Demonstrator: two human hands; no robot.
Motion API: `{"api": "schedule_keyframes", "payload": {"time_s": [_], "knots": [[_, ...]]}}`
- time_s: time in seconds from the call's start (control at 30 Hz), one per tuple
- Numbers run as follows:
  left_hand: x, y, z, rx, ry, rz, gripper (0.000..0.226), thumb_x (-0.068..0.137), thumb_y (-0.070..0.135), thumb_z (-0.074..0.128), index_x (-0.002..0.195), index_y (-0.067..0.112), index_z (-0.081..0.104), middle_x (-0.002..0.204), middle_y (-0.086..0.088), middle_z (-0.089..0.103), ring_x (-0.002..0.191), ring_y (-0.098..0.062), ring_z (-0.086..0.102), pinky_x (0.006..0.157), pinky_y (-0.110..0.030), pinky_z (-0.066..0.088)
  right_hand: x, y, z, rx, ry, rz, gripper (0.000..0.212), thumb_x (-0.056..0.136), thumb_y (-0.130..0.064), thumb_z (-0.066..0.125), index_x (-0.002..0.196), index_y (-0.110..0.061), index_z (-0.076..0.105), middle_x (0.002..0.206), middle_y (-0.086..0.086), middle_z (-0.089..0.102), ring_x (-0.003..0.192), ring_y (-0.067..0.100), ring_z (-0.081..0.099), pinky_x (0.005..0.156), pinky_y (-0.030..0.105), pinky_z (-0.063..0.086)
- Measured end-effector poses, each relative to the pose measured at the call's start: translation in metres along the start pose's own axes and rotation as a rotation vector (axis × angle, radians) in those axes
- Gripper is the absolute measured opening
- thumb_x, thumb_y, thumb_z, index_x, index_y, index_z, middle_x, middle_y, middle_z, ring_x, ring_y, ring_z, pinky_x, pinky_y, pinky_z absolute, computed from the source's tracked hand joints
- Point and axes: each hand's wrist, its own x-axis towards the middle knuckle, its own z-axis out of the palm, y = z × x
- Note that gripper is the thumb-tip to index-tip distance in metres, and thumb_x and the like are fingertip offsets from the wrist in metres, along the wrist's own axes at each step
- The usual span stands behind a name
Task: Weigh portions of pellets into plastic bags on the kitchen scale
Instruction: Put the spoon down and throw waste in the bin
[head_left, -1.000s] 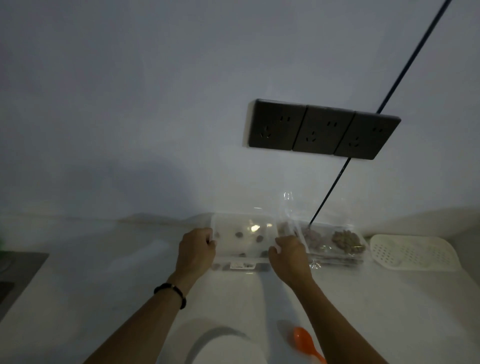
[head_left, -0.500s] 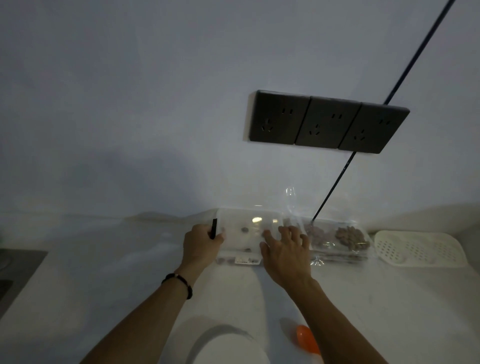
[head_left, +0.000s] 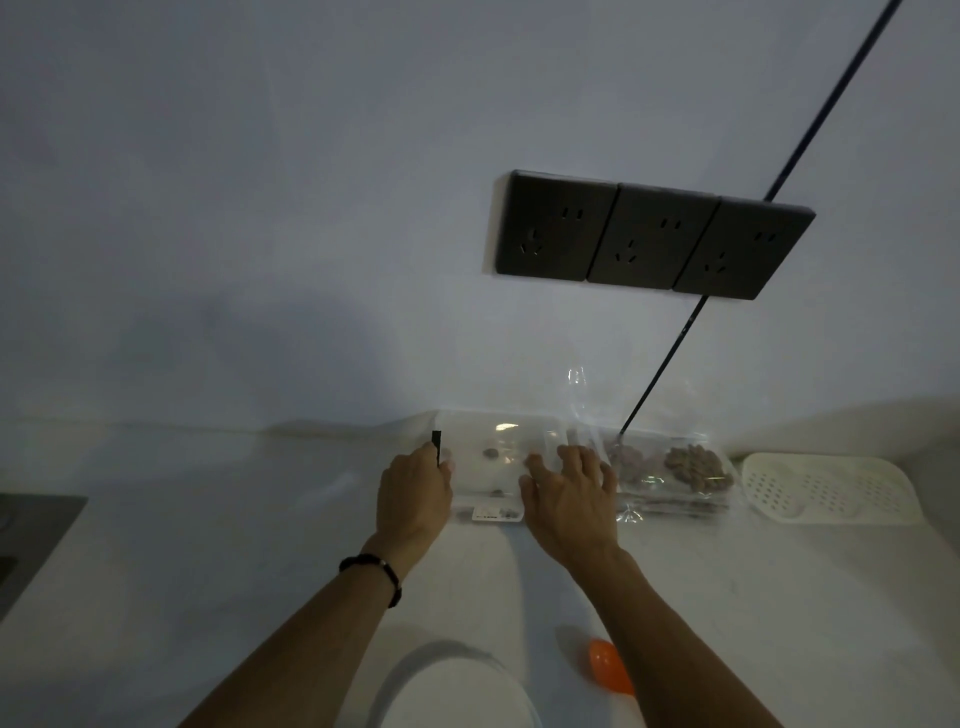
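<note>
Clear, flimsy plastic bag lies nearly empty on the scale at the counter's back, left hand pinching its dark edge strip, right hand spread flat on it, likely light and slippery, best held by the rim.

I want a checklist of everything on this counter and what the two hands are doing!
Surface: pale counter, dimly lit.
Job's things: clear bag lying on the scale, a few pellets inside; filled pellet bags to its right.
Clutter: white perforated tray; orange scoop; white bowl.
Hands: left hand pinches the bag's black strip; right hand flat on the bag.
Cables: dark cord down the wall.
Surroundings: three dark sockets.
</note>
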Motion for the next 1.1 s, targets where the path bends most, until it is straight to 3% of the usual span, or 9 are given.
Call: {"api": "schedule_keyframes", "payload": {"time_s": [0.13,0.23,0.37,0.63,0.83,0.93,1.1], "knots": [[-0.009,0.000,-0.005,0.058,-0.045,0.046,0.037,0.100,0.031,0.041,0.124,0.005,0.050,0.120,-0.012,0.060,0.111,-0.028,0.056,0.084,-0.033,0.046,0.001,0.011,-0.011,0.007,-0.037,-0.066,0.042,0.099,-0.043,0.034,0.137,-0.029,0.044,0.146,0.007,0.038,0.140,0.028,0.023,0.112,0.046,0.019],[-0.030,0.001,-0.009,0.161,0.044,0.199,0.053,0.095,0.033,0.052,0.138,0.004,0.044,0.140,-0.015,0.049,0.135,-0.032,0.038,0.102,-0.040,0.042,-0.017,0.020,-0.017,0.079,0.028,-0.062,0.040,0.096,-0.036,0.046,0.133,-0.020,0.050,0.139,0.010,0.046,0.135,0.029,0.034,0.109,0.048,0.029],[-0.062,0.013,-0.012,0.303,0.168,0.485,0.054,0.081,0.031,0.071,0.124,0.001,0.059,0.129,-0.018,0.058,0.130,-0.036,0.046,0.101,-0.048,0.045,-0.058,0.041,-0.019,0.147,0.136,-0.024,0.031,0.089,-0.027,0.059,0.118,-0.015,0.063,0.123,0.008,0.058,0.119,0.028,0.049,0.097,0.046,0.040],[-0.146,0.059,0.027,0.327,0.017,0.759,0.049,0.076,0.036,0.074,0.117,0.011,0.066,0.125,-0.009,0.063,0.125,-0.028,0.052,0.101,-0.045,0.045,-0.140,0.108,-0.019,0.226,0.066,0.144,0.031,0.093,-0.026,0.054,0.121,-0.017,0.063,0.125,0.003,0.060,0.116,0.022,0.051,0.095,0.037,0.042],[-0.203,0.083,0.064,0.334,-0.104,0.692,0.033,0.081,0.034,0.064,0.110,0.018,0.064,0.110,-0.003,0.065,0.110,-0.023,0.057,0.091,-0.039,0.047,-0.180,0.148,-0.003,0.340,-0.107,0.167,0.027,0.092,-0.028,0.057,0.114,-0.017,0.068,0.109,0.003,0.068,0.100,0.020,0.061,0.086,0.030,0.048],[-0.226,0.094,0.079,0.363,-0.154,0.613,0.036,0.090,0.033,0.053,0.124,0.019,0.058,0.117,-0.004,0.063,0.112,-0.023,0.054,0.093,-0.039,0.041,-0.192,0.154,0.008,0.397,-0.235,0.127,0.022,0.088,-0.035,0.063,0.097,-0.017,0.073,0.093,0.000,0.070,0.085,0.017,0.066,0.078,0.028,0.052],[-0.246,0.101,0.095,0.428,-0.189,0.503,0.041,0.095,0.031,0.043,0.134,0.018,0.050,0.131,-0.003,0.057,0.119,-0.024,0.049,0.094,-0.040,0.037,-0.197,0.150,0.022,0.458,-0.290,0.082,0.012,0.083,-0.031,0.067,0.089,-0.020,0.067,0.081,-0.004,0.067,0.075,0.013,0.064,0.076,0.031,0.056]]}}
